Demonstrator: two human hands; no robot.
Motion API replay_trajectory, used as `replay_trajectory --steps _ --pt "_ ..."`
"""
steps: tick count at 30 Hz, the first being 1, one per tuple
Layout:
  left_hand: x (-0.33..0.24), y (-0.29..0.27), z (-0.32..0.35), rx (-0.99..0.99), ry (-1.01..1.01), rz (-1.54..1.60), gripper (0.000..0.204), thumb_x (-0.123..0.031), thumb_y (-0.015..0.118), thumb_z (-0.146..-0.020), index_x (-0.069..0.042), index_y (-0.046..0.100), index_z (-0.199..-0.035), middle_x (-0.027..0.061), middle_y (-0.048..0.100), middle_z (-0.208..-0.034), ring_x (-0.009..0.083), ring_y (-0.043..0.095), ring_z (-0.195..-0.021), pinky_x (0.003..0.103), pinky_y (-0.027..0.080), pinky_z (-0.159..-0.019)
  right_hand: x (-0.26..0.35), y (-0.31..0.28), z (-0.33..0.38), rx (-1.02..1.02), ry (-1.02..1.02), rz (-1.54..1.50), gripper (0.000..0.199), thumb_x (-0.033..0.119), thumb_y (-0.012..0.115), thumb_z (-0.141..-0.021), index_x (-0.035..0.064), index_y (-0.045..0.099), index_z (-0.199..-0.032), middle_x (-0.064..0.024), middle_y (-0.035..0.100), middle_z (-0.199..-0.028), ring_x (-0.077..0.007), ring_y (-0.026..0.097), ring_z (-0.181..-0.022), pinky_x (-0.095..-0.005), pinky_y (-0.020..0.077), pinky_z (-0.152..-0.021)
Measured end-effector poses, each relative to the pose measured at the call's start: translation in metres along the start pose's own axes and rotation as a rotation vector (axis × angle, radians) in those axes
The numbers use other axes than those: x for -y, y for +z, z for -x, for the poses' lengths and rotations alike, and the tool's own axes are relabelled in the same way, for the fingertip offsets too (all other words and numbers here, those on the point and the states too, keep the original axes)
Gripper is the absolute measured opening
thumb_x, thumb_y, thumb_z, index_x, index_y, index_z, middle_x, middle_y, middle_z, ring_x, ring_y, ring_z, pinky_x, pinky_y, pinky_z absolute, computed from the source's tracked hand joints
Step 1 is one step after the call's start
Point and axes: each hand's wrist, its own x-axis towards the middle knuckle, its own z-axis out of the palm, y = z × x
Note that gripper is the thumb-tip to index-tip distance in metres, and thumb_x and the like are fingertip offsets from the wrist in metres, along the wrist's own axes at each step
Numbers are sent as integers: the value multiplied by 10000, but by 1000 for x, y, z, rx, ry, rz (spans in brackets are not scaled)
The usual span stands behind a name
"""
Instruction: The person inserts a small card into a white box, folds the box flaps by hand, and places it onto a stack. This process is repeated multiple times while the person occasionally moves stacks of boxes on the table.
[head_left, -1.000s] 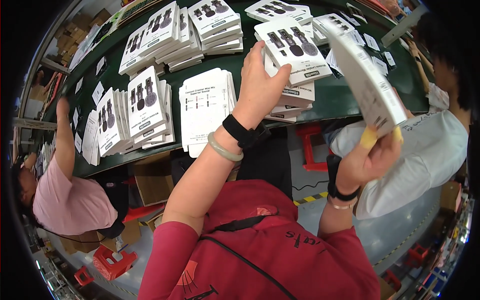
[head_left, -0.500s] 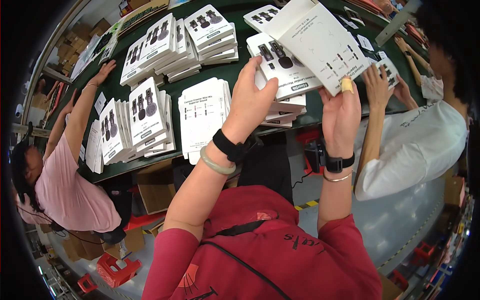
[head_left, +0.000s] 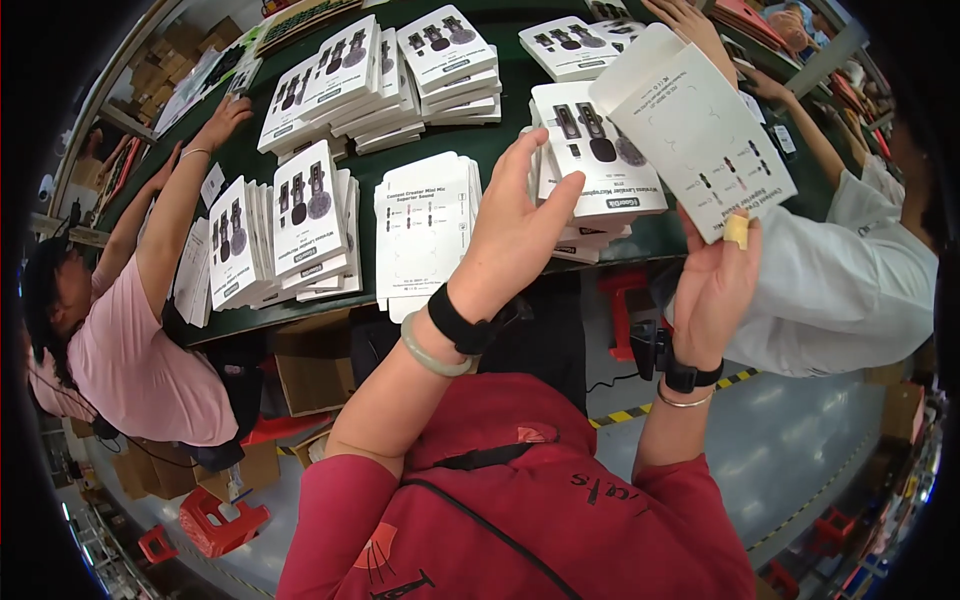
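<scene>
My right hand, with a yellow wrap on one finger, pinches the lower edge of a white printed carton. Tilted, this carton overlaps the top right of a stack of white microphone boxes, and a plain flap shows at its upper end. Beside the left edge of that stack is my left hand. Its thumb and fingers are apart, and it grips nothing; whether the fingertips touch the stack I cannot tell. Left of my left wrist lies a pile of flat white cartons, printed side up.
More stacked microphone boxes stand on the dark green table, at the far left, near left and far right. A co-worker in pink reaches in from the left; another in white leans in close at my right.
My right hand and the carton have shifted right and slightly down in the picture. The co-worker in white has leaned farther over the table, an arm now reaching behind the carton.
</scene>
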Motion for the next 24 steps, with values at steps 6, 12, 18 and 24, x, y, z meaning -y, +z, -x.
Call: replay_trajectory --steps 6,12,18,24 --pt "-3 -45 37 -61 173 -411 616 -256 675 -924 44 423 -1399 311 429 -1437 436 438 -1333 448 373 -1100 12 8 33 56 -197 212 376 74 529 -1021 -59 425 -1356 -182 548 -1303 -257 575 -1190 -420 466 -1042" --pt "22 -94 65 -162 78 -1116 681 -302 727 -884 56 428 -1381 333 448 -1409 480 499 -1234 492 419 -1043 4 32 61 356 -357 514 390 6 602 -964 -78 491 -1327 -212 552 -1349 -271 571 -1222 -382 444 -1055" --pt "27 -106 74 -183 -53 -1156 728 -314 763 -848 69 431 -1371 284 558 -1236 413 593 -1034 472 495 -871 -13 54 72 627 -327 504 387 21 653 -918 -37 588 -1295 -235 588 -1356 -360 564 -1281 -386 447 -1047" --pt "11 -113 78 -271 38 -1110 687 -250 767 -850 65 443 -1367 217 595 -996 338 601 -851 398 513 -735 -28 68 82 701 -366 575 380 7 663 -892 -15 620 -1269 -212 625 -1309 -388 552 -1290 -401 450 -1044"
